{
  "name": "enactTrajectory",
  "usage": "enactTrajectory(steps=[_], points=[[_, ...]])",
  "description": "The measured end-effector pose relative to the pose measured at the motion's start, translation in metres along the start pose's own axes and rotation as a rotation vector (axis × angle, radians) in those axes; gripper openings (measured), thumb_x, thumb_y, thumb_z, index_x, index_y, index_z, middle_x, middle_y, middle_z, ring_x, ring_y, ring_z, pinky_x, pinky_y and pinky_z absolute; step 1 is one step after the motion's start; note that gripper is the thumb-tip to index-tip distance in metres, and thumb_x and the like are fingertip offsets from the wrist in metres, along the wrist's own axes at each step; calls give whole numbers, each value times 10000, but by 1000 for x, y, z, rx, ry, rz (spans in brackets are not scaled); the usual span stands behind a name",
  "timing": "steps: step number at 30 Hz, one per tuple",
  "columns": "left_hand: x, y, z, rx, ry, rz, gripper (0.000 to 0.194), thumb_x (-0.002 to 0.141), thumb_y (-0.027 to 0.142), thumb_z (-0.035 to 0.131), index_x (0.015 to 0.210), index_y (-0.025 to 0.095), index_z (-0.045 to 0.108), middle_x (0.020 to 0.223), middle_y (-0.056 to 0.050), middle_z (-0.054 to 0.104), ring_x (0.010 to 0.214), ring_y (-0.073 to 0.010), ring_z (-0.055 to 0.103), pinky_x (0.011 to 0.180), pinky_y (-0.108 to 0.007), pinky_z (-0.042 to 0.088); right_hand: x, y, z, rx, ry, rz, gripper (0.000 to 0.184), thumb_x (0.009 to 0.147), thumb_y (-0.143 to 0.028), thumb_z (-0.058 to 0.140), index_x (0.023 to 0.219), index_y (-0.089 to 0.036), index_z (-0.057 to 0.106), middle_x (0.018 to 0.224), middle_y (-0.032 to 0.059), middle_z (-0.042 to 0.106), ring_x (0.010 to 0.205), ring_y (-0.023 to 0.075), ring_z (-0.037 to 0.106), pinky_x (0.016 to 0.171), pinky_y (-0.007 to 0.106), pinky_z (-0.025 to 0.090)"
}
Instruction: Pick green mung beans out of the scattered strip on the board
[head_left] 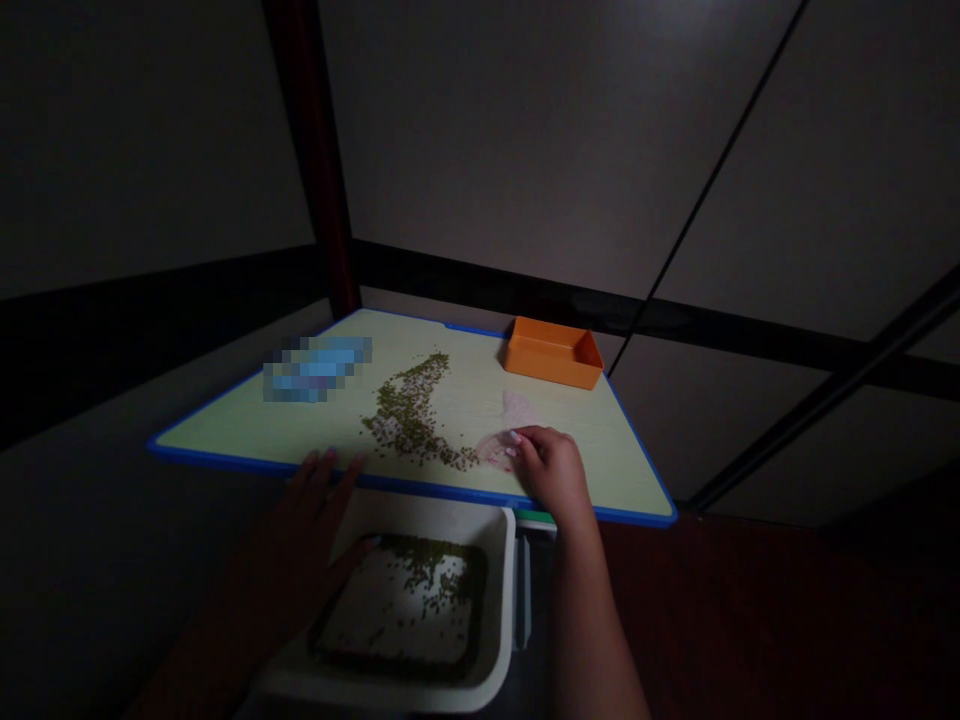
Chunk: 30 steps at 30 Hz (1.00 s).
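Note:
Small green beans or seeds (405, 415) lie in a curved, scattered band on a pale yellow board with a blue rim (465, 340). My right hand (553, 465) rests at the right end of this band, thumb and fingers pinched together beside a pale pink patch (517, 408) on the board. Whatever is in the pinch is too small to make out. With fingers spread, my left hand (300, 540) lies at the board's near edge, partly over a white tub (501, 600). More green seeds (431, 575) cover parts of the tub's floor.
An orange open box (551, 360) stands at the board's far right corner. On the left of the board lies a blurred blue item (319, 368). Behind rise pale panels (510, 150) with a dark red post (319, 150). Reddish floor (750, 620) shows at lower right.

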<state>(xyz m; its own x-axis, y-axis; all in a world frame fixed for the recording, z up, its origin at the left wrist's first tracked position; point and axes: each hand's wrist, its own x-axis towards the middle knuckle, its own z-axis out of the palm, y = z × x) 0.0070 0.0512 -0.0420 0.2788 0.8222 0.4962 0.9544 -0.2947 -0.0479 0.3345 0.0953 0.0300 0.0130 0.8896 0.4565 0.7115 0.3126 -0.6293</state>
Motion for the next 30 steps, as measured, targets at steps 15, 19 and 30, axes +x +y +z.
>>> enactTrajectory(steps=[15, 19, 30], points=[[0, 0, 1, 28, 9, 24, 798, 859, 655, 428, 1488, 165, 407, 1578, -228, 422, 1505, -377, 323, 1129, -564, 446, -3, -3, -1, 50, -56, -115, 183, 929, -190, 612, 953, -238, 788, 934, 52, 797, 865, 209, 685, 853, 351, 430], [1, 0, 0, 19, -9, 1, 787, 859, 651, 431, 1489, 181, 406, 1591, -209, 406, 1508, -368, 319, 1132, -571, 444, -3, -3, -1, 67, -49, -135, 182, 929, -191, 611, 950, -235, 787, 925, 54, 795, 853, 209, 680, 845, 352, 431], [-1, 0, 2, 36, 16, 36, 787, 875, 630, 413, 1511, 170, 363, 1589, -234, 401, 1509, -382, 311, 1113, -570, 460, -4, -3, -3, 119, 25, -161, 194, 935, -226, 591, 917, -225, 785, 873, 54, 782, 809, 205, 665, 822, 344, 427]])
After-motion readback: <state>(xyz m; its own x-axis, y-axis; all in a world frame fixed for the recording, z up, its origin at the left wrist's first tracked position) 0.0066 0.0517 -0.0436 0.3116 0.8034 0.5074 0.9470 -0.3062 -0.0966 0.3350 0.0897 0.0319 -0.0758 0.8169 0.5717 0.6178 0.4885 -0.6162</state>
